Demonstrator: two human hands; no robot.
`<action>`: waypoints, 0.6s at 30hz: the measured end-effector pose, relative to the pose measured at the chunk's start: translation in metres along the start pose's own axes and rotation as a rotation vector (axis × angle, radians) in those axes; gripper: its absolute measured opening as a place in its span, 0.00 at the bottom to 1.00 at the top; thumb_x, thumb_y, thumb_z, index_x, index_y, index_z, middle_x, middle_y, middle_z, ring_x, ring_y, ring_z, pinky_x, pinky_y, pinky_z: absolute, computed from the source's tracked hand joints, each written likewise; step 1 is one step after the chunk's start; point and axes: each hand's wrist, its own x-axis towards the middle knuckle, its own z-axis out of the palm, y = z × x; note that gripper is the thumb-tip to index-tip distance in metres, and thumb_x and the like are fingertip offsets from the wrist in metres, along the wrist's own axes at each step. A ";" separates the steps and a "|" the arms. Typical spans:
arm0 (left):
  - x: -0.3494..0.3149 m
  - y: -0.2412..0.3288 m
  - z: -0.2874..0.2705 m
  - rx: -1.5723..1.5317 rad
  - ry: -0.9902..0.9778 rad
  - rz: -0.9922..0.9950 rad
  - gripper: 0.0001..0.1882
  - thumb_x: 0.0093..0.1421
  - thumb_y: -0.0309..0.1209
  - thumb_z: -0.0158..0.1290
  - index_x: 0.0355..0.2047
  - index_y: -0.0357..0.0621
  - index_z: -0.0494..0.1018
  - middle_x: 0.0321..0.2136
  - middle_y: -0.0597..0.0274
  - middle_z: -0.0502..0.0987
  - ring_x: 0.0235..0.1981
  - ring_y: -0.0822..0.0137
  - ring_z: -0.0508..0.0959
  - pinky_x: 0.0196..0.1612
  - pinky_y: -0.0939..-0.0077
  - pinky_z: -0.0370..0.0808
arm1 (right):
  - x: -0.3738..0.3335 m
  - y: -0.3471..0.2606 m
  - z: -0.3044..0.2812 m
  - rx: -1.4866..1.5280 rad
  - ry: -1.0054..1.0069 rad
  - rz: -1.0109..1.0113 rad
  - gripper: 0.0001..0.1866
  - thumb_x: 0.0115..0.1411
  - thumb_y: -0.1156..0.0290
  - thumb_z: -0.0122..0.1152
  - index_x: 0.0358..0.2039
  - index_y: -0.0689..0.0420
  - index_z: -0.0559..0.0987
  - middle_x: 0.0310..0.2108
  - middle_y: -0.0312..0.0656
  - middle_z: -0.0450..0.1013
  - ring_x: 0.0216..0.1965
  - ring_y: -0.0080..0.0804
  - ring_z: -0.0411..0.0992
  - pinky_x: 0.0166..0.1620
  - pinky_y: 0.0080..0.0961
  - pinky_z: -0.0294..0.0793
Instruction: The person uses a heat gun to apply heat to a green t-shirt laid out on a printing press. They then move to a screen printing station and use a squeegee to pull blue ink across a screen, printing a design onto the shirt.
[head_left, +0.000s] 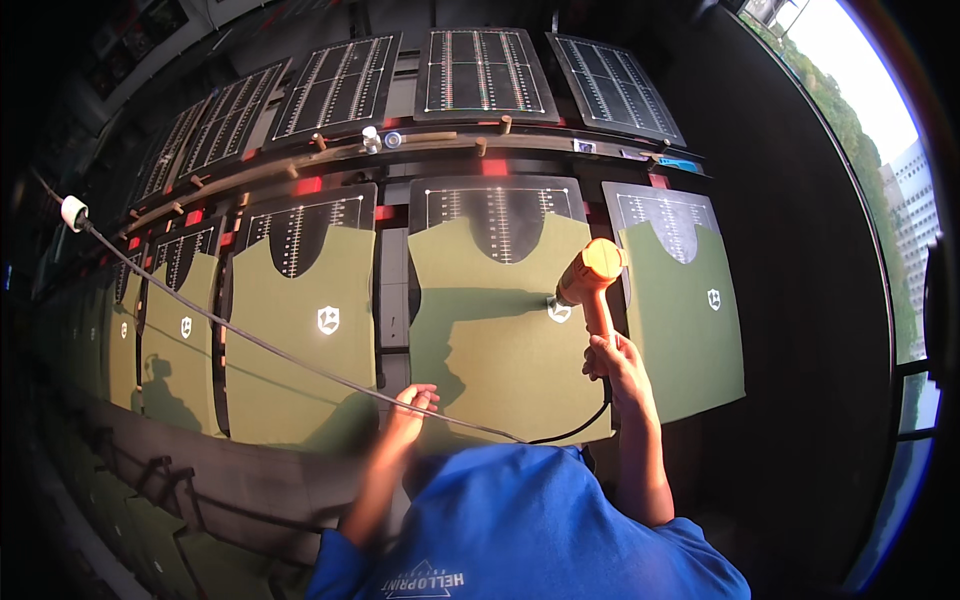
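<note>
Orange is the heat gun (pixel 598 268) which the right hand (pixel 622 368) holds, with its grip closed around the handle. From this grip the handle's long axis goes upward, and the nozzle is turned to the left and down, over the white shield emblem (pixel 559 312); whether it touches, I cannot tell. Therefore the emblem lies to the upper left of the grip, and the right hand is the nearer one. The left hand (pixel 412 402) is lower and farther left, beside the grey cable (pixel 300 362); I cannot tell if its grip is closed on it. The emblem sits on an olive fabric panel (pixel 500 355), spread on a black board (pixel 455 200). Similar olive panels with emblems lie on both sides.
</note>
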 end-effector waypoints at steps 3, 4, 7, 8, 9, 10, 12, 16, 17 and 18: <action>0.007 0.003 -0.011 0.012 0.079 0.056 0.12 0.69 0.32 0.45 0.45 0.38 0.73 0.35 0.60 0.78 0.33 0.71 0.76 0.37 0.77 0.74 | -0.002 0.003 0.004 -0.035 0.011 -0.002 0.20 0.62 0.58 0.60 0.46 0.59 0.73 0.23 0.33 0.70 0.23 0.22 0.69 0.29 0.20 0.67; 0.008 0.003 -0.012 0.013 0.075 0.057 0.12 0.69 0.32 0.45 0.45 0.37 0.73 0.35 0.60 0.78 0.33 0.71 0.76 0.37 0.77 0.74 | -0.004 0.000 0.005 -0.030 0.003 0.003 0.19 0.62 0.58 0.60 0.46 0.59 0.73 0.23 0.33 0.70 0.23 0.22 0.69 0.29 0.20 0.67; 0.007 0.004 -0.010 0.025 0.016 0.042 0.13 0.69 0.32 0.45 0.46 0.37 0.72 0.36 0.60 0.78 0.34 0.71 0.76 0.38 0.77 0.74 | -0.012 -0.006 0.002 0.029 -0.049 0.053 0.20 0.62 0.56 0.60 0.46 0.59 0.73 0.22 0.33 0.69 0.23 0.23 0.70 0.29 0.20 0.68; 0.005 0.006 -0.005 0.034 -0.033 0.025 0.13 0.68 0.32 0.46 0.47 0.37 0.72 0.37 0.60 0.78 0.35 0.71 0.76 0.39 0.77 0.74 | -0.013 -0.002 0.001 0.025 -0.054 0.043 0.21 0.62 0.56 0.61 0.46 0.59 0.73 0.22 0.33 0.69 0.23 0.23 0.70 0.29 0.20 0.68; 0.004 0.007 0.000 0.043 -0.082 0.008 0.14 0.68 0.32 0.46 0.48 0.37 0.72 0.37 0.60 0.78 0.36 0.71 0.76 0.40 0.76 0.74 | -0.013 0.000 0.002 -0.003 -0.036 0.022 0.22 0.61 0.55 0.61 0.47 0.59 0.73 0.22 0.33 0.69 0.23 0.23 0.70 0.29 0.20 0.68; 0.003 0.007 0.004 0.052 -0.129 -0.009 0.14 0.68 0.32 0.47 0.49 0.37 0.72 0.38 0.59 0.78 0.37 0.71 0.76 0.42 0.76 0.74 | -0.012 0.003 0.004 -0.030 -0.019 0.001 0.22 0.61 0.55 0.61 0.47 0.59 0.73 0.22 0.33 0.69 0.23 0.23 0.70 0.29 0.20 0.68; -0.001 0.006 0.013 0.056 -0.346 -0.011 0.17 0.66 0.31 0.49 0.53 0.38 0.70 0.42 0.59 0.78 0.44 0.68 0.76 0.49 0.73 0.73 | -0.013 0.003 0.006 -0.043 -0.012 0.003 0.22 0.61 0.54 0.61 0.46 0.59 0.73 0.22 0.33 0.69 0.23 0.23 0.70 0.29 0.20 0.68; -0.017 0.016 0.039 -0.021 -0.669 -0.041 0.19 0.66 0.31 0.51 0.56 0.40 0.69 0.48 0.58 0.76 0.51 0.66 0.74 0.56 0.72 0.70 | -0.021 -0.014 0.007 -0.045 -0.019 0.067 0.15 0.63 0.57 0.57 0.33 0.57 0.70 0.22 0.33 0.67 0.24 0.22 0.70 0.29 0.21 0.69; -0.020 0.017 0.045 -0.066 -0.723 -0.061 0.20 0.66 0.32 0.51 0.57 0.41 0.69 0.49 0.59 0.75 0.53 0.66 0.73 0.57 0.71 0.69 | -0.021 -0.009 0.006 -0.046 -0.016 0.045 0.15 0.63 0.57 0.57 0.33 0.57 0.70 0.22 0.33 0.67 0.24 0.22 0.70 0.29 0.21 0.69; -0.021 0.019 0.051 -0.114 -0.764 -0.101 0.20 0.66 0.32 0.51 0.57 0.41 0.69 0.51 0.59 0.75 0.54 0.66 0.72 0.58 0.71 0.69 | -0.022 -0.007 0.006 -0.046 -0.014 0.022 0.15 0.63 0.57 0.57 0.33 0.57 0.71 0.22 0.33 0.67 0.24 0.22 0.70 0.29 0.21 0.69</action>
